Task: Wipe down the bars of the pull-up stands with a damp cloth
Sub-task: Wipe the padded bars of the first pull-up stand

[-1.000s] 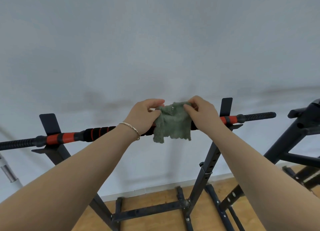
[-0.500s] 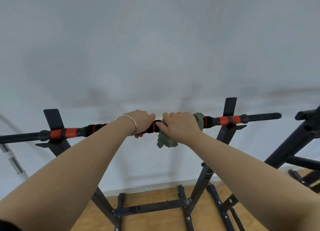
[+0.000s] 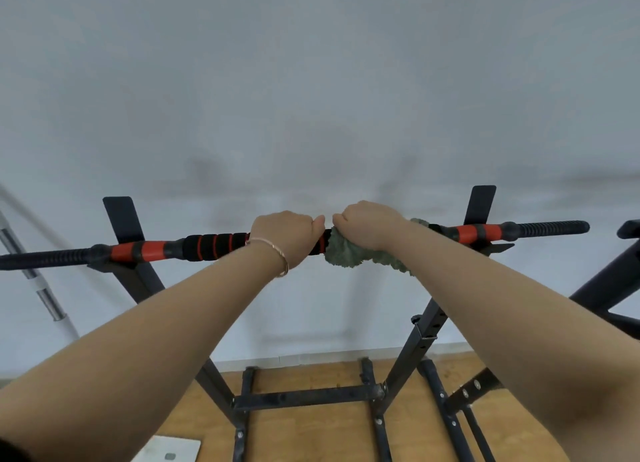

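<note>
Green cloth (image 3: 341,255) wrapped round bar (image 3: 214,245) mid-frame, my right hand (image 3: 370,224) clenched on it; left hand (image 3: 287,234) grips bare bar. Judging: centre underway, both ends remain.

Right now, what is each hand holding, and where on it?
Left hand grips the bar bare, on its black foam middle. Right hand grips the green cloth, bunched round the bar beside the left hand.

My left grip (image 3: 287,234) holds the bar (image 3: 214,245) bare; right grip (image 3: 369,224) just beside it, w/ green cloth (image 3: 341,253) squeezed round the bar. Stand legs (image 3: 424,337) on wood floor (image 3: 311,434), wall (image 3: 311,80) behind.
</note>
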### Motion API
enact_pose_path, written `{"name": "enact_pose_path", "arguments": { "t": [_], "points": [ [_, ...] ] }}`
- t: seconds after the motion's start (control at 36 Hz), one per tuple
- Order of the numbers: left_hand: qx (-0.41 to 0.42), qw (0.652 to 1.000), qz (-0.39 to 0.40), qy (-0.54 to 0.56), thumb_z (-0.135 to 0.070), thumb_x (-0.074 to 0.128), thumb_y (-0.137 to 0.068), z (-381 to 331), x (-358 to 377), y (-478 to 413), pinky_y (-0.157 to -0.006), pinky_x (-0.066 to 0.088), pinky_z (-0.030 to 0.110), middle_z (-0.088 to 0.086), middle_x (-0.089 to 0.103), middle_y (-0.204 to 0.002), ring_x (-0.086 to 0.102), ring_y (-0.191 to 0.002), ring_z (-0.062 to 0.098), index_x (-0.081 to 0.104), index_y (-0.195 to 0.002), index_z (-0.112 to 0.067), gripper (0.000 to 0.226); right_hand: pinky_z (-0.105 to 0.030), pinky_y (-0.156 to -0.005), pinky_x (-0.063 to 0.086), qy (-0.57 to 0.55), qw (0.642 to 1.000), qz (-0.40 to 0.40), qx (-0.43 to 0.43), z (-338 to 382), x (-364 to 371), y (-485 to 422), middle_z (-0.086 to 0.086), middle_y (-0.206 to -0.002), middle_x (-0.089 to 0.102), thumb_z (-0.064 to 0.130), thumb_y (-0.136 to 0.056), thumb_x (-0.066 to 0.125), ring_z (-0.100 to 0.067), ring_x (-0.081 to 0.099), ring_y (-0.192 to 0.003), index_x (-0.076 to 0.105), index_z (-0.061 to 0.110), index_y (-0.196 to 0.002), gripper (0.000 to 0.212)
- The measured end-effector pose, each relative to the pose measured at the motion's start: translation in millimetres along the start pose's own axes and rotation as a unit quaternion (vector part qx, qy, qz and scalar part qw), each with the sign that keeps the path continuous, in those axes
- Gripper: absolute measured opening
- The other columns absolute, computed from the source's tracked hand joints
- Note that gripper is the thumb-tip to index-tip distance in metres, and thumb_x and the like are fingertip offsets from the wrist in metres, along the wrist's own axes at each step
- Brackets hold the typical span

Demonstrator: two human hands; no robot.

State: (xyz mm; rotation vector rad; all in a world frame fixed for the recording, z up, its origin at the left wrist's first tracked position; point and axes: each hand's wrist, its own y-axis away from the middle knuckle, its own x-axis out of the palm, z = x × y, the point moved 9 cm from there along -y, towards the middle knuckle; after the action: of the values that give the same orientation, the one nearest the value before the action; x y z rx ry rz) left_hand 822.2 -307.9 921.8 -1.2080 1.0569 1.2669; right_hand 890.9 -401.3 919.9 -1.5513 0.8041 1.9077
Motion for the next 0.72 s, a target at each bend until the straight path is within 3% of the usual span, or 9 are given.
{"name": "enact_pose_path", "arguments": {
  "t": [0.06,0.11,0.22,0.31,0.39,0.44,0.5,0.61,0.72],
  "points": [
    [-0.027,0.993,0.06,0.096,-0.014,0.039,-0.097,6.8,-1.5,-9.9,-0.065,0.049,0.037,0.008,0.054,-0.086,0.055,-0.079,0.031,0.033,-0.095,-0.016,0.007,-0.025,-0.048,0.021,0.146,0.973,-0.166,-0.064,12.2,-7.6,18.0,0.001,-0.052,0.039,0.017,-0.095,0.046,-0.025,0.04,-0.049,0.032,0.015,-0.062,0.037],
    [-0.039,0.977,0.136,0.158,-0.025,0.024,-0.103,9.9,4.3,-12.8,-0.078,0.05,0.04,0.013,0.065,-0.095,0.06,-0.083,0.032,0.046,-0.094,-0.01,0.028,-0.023,-0.047,0.014,0.219,0.924,-0.301,-0.089,20.0,-8.1,46.1,0.002,-0.05,0.029,0.011,-0.087,0.056,-0.021,0.028,-0.04,0.033,0.017,-0.063,0.034],
    [-0.089,0.935,0.234,0.25,-0.04,0.017,-0.1,6.4,23.4,-4.8,-0.061,0.047,0.029,0.012,0.072,-0.069,0.064,-0.052,0.026,0.057,-0.086,-0.005,0.055,-0.031,-0.048,0.03,0.118,0.909,-0.396,-0.061,8.2,-7.1,60.8,-0.001,-0.059,0.047,0.034,-0.098,0.04,-0.024,0.044,-0.05,0.06,0.011,-0.078,0.037],
    [-0.062,0.967,0.174,0.178,-0.032,0.022,-0.102,5.3,16.8,-7.2,-0.057,0.044,0.028,0.008,0.066,-0.067,0.058,-0.05,0.024,0.051,-0.084,-0.008,0.041,-0.028,-0.046,0.027,0.09,0.934,-0.346,-0.009,3.4,-7.0,48.8,0.0,-0.047,0.04,0.047,-0.094,0.035,-0.024,0.04,-0.041,0.05,0.012,-0.062,0.05],
    [0.014,0.993,0.114,0.002,-0.013,0.042,-0.095,-2.1,10.0,-5.9,-0.055,0.042,0.032,0.002,0.051,-0.075,0.054,-0.064,0.024,0.04,-0.108,-0.013,0.013,-0.025,-0.047,0.017,0.15,0.949,-0.275,-0.031,2.2,-0.4,34.9,0.004,-0.046,0.028,0.039,-0.094,0.023,-0.023,0.034,-0.039,0.043,0.011,-0.059,0.049],
    [0.035,0.996,0.07,-0.036,-0.01,0.042,-0.094,-6.5,7.9,-4.0,-0.053,0.039,0.032,0.002,0.046,-0.075,0.051,-0.066,0.025,0.037,-0.113,-0.015,0.021,-0.018,-0.051,0.01,0.183,0.951,-0.247,-0.042,6.2,-3.3,33.6,0.005,-0.046,0.019,0.021,-0.08,0.061,-0.018,0.02,-0.036,0.032,0.012,-0.057,0.038],
    [0.035,0.996,0.046,-0.063,-0.012,0.031,-0.097,-8.2,3.1,-2.0,-0.049,0.032,0.03,0.002,0.045,-0.071,0.045,-0.057,0.022,0.046,-0.111,-0.01,0.02,-0.018,-0.051,0.008,0.225,0.96,-0.167,0.011,1.3,-2.9,28.2,0.005,-0.047,0.02,0.011,-0.069,0.071,-0.016,0.013,-0.04,0.019,0.015,-0.058,0.054],
    [0.074,0.986,-0.024,-0.149,-0.007,0.039,-0.094,-19.6,-0.4,11.8,-0.049,0.031,0.027,0.0,0.032,-0.066,0.037,-0.053,0.021,0.044,-0.105,-0.011,0.013,-0.031,-0.059,0.03,0.017,0.999,-0.001,0.043,-11.9,-2.7,8.1,-0.002,-0.07,0.044,0.022,-0.1,0.032,-0.022,0.04,-0.063,0.036,0.013,-0.067,0.034],
    [0.044,0.989,-0.038,-0.135,-0.006,0.05,-0.09,-15.8,-0.3,19.5,-0.051,0.034,0.026,-0.001,0.026,-0.066,0.032,-0.052,0.019,0.043,-0.103,-0.014,0.017,-0.034,-0.061,0.03,-0.073,0.993,0.083,0.045,-8.7,0.2,4.7,-0.002,-0.071,0.041,0.027,-0.102,0.028,-0.019,0.036,-0.063,0.036,0.015,-0.068,0.038]
  ]
}}
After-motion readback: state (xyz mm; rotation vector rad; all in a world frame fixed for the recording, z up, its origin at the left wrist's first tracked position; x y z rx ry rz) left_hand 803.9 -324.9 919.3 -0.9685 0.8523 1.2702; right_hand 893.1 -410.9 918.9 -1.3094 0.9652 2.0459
